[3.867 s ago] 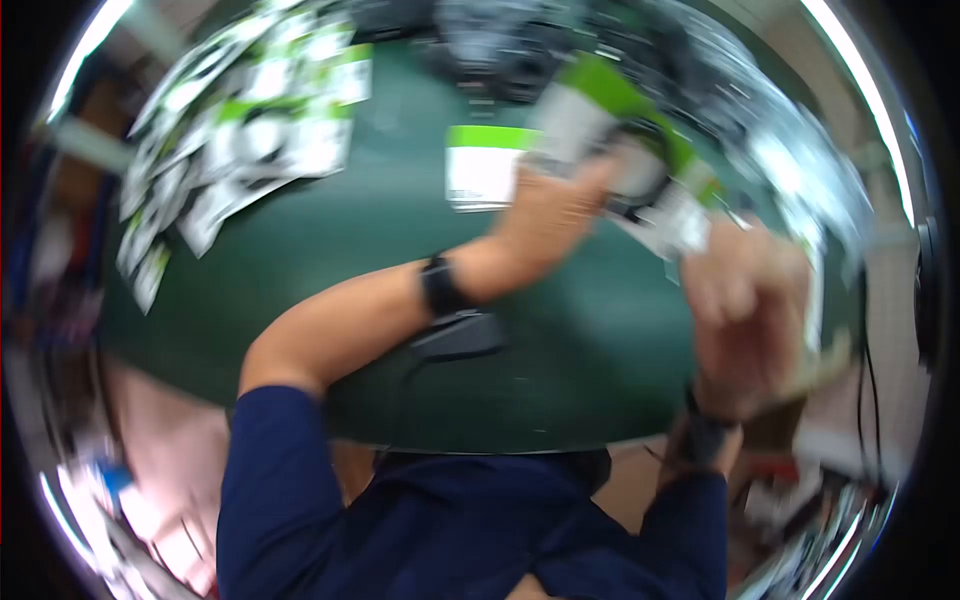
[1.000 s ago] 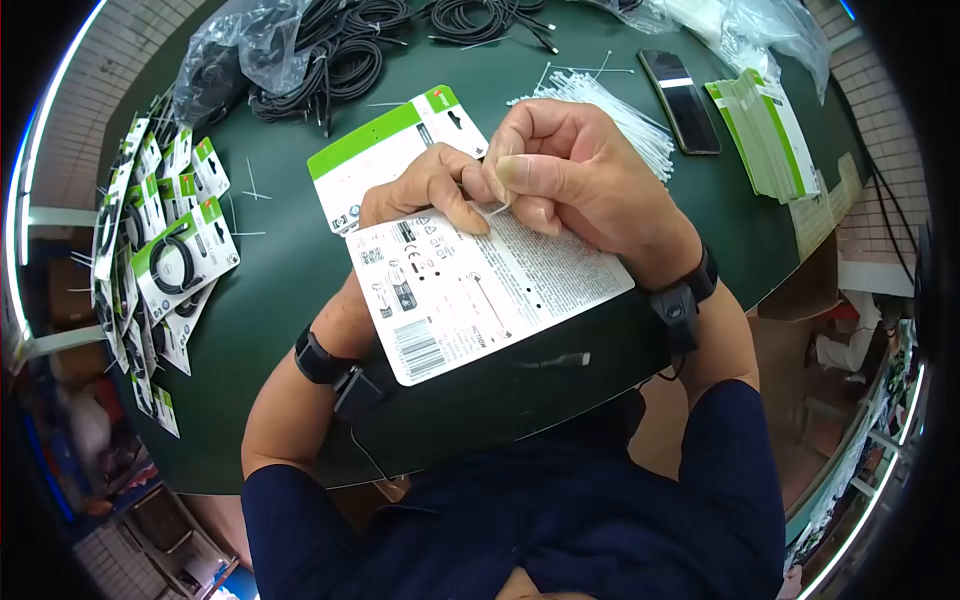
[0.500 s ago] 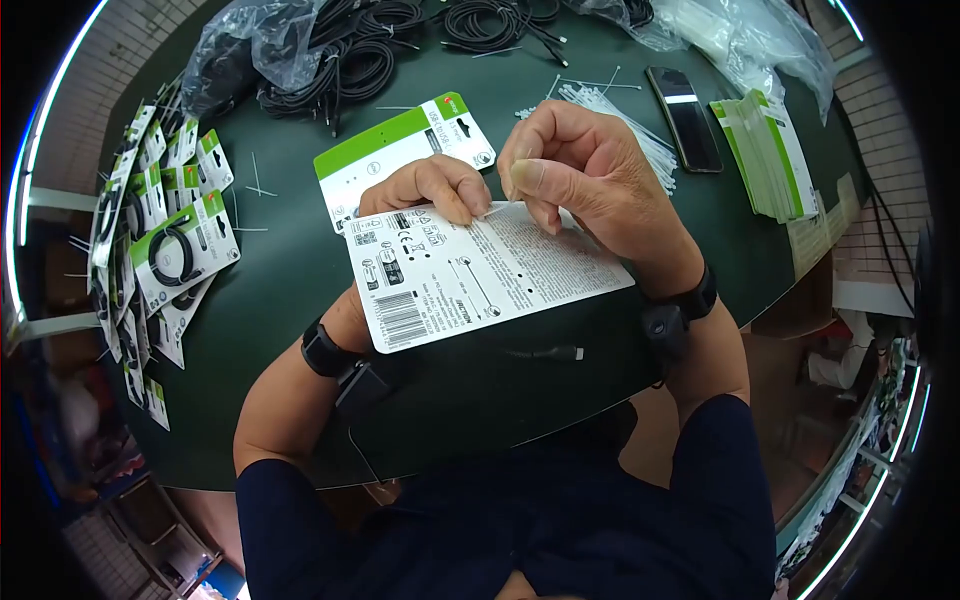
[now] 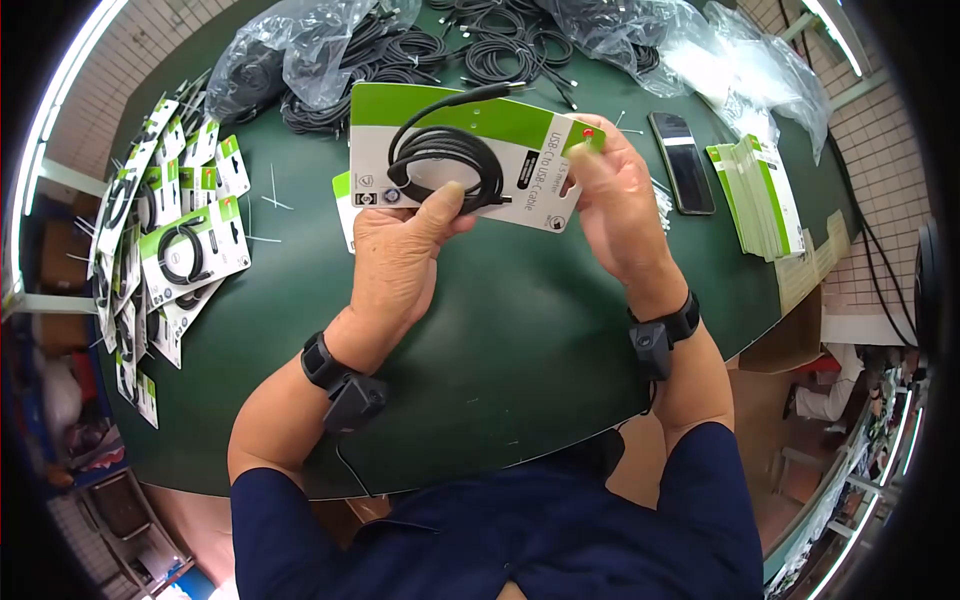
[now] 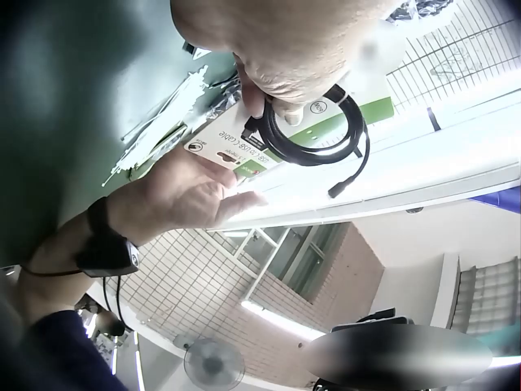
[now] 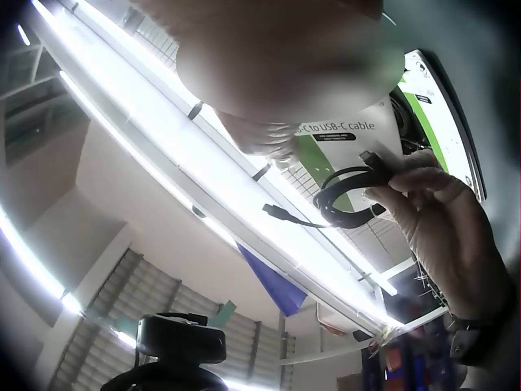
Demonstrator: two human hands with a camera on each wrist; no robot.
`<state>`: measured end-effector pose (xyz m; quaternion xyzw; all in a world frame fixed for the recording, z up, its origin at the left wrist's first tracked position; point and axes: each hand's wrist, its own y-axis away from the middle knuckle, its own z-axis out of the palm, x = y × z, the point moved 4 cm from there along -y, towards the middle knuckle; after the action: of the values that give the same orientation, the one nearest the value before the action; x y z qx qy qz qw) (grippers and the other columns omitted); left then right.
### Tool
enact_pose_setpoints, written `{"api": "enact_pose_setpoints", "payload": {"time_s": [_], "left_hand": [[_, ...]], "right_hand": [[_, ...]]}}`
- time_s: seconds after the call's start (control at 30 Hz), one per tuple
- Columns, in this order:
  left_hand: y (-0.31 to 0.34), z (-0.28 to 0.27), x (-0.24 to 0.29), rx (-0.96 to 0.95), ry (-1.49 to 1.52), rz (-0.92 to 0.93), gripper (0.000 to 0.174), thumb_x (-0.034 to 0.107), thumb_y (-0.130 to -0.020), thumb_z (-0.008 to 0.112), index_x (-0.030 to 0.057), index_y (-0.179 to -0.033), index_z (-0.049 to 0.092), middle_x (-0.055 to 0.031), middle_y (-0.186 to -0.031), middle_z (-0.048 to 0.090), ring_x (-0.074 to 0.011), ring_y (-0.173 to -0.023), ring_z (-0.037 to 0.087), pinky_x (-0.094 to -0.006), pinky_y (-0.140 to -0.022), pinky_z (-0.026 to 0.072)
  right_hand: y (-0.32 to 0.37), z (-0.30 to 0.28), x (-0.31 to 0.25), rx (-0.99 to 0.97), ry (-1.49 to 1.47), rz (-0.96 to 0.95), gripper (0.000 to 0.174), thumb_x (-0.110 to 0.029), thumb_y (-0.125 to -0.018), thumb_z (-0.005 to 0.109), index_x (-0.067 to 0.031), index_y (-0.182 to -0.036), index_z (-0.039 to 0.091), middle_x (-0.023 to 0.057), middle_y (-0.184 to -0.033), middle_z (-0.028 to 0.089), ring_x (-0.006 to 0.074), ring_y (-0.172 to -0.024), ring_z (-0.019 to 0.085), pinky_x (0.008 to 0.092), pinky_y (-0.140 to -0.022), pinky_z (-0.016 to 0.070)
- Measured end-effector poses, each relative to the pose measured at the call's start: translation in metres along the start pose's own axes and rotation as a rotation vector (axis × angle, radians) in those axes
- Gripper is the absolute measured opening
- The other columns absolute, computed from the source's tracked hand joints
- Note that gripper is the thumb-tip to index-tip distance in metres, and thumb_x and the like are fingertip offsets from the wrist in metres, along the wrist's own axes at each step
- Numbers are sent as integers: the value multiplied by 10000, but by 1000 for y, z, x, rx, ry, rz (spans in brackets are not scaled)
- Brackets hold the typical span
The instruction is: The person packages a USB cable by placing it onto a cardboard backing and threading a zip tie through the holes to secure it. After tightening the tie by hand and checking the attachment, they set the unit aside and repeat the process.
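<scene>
My left hand [image 4: 395, 255] grips a green-and-white cardboard card [image 4: 535, 165] printed "USB-C to USB-C cable", its front turned up. The thumb presses a coiled black cable [image 4: 470, 150] against it, and one plug of the cable juts past the top edge. At the card's right end is my right hand [image 4: 625, 210], blurred, its thumb over the corner. The left wrist view shows this right hand [image 5: 183, 191] with fingers at the card's edge and the thumb stretched out, apart from the card. Behind the held card, another card [image 4: 343, 210] lies partly hidden on the green table [image 4: 500, 350].
Finished-looking cable cards [image 4: 195, 255] lie heaped at the left, beside loose white cable ties [image 4: 276, 190]. Black coiled cables [image 4: 505, 50] and plastic bags [image 4: 320, 50] fill the back. A phone [image 4: 682, 165] and a stack of cards [image 4: 755, 200] stand at the right.
The held card has turned from its printed back to its front, so the coil now shows. My right hand has left the white tie at its back and moved to the card's right end.
</scene>
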<state>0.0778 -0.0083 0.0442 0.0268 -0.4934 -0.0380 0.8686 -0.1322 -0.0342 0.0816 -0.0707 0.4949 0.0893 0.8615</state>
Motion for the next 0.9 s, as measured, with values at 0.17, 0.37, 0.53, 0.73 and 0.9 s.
{"api": "enact_pose_setpoints", "payload": {"time_s": [0.17,0.37,0.53,0.73,0.9], "left_hand": [[2,8,6,-15,-6,-98,304,74,-986,729,9,-1274,660,-98,-1198,728,-197,-1038,725,-326,-825,633],[1,17,9,-140,47,-132,343,75,-982,726,-2,-1304,637,-108,-1225,713,-194,-1073,715,-334,-829,639],[3,17,6,-145,-44,-89,365,66,-979,722,-4,-1323,621,-103,-1245,703,-192,-1086,711,-324,-830,639],[6,12,0,-78,-25,-167,388,63,-960,746,36,-1326,622,-73,-1226,704,-169,-1072,703,-293,-801,628],[8,6,-4,-20,-2,-173,407,59,-938,771,76,-1317,622,-46,-1201,706,-145,-1037,698,-272,-766,605]], "right_hand": [[-1,-12,11,32,330,-49,349,-92,-1004,706,26,-1309,587,116,-1204,722,168,-1009,719,329,-915,592],[-3,-14,14,40,244,-17,370,-80,-995,709,31,-1320,570,125,-1207,723,172,-1032,726,341,-930,603],[-2,-12,14,19,245,-15,351,-64,-988,712,36,-1296,574,135,-1203,722,177,-1026,732,337,-907,617],[-2,-13,15,22,350,-8,358,-49,-968,732,37,-1279,577,141,-1171,733,182,-985,743,333,-870,630],[0,-9,19,30,444,-9,358,-41,-956,743,36,-1266,581,140,-1159,738,179,-980,744,335,-866,632]]}}
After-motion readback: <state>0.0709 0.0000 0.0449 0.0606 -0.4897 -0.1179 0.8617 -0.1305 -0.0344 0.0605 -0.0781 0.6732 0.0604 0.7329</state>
